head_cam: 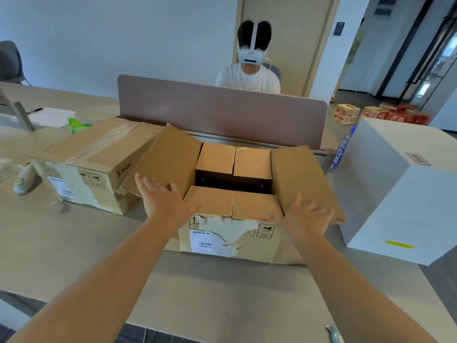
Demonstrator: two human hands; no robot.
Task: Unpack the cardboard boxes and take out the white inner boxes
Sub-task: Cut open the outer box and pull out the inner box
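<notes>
1. The open box (230, 233) sat mid-table, outer flaps spread, inner flaps half parted over a dark gap.
2. The left hand (164, 199) and right hand (305, 219) hovered at its near corners, fingers spread, holding nothing.
3. Unpacking seemed underway; next, likely folding inner flaps back and reaching inside.
4. One white box (398, 191) stood right; a taped box (89, 164) waited left.

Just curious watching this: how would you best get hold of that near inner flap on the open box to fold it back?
Probably by the free far edge of the near inner flap, fingers hooking under from the dark gap above. It lies nearly flat, hinged along the near wall of the open cardboard box, so only that edge lifts.
</notes>
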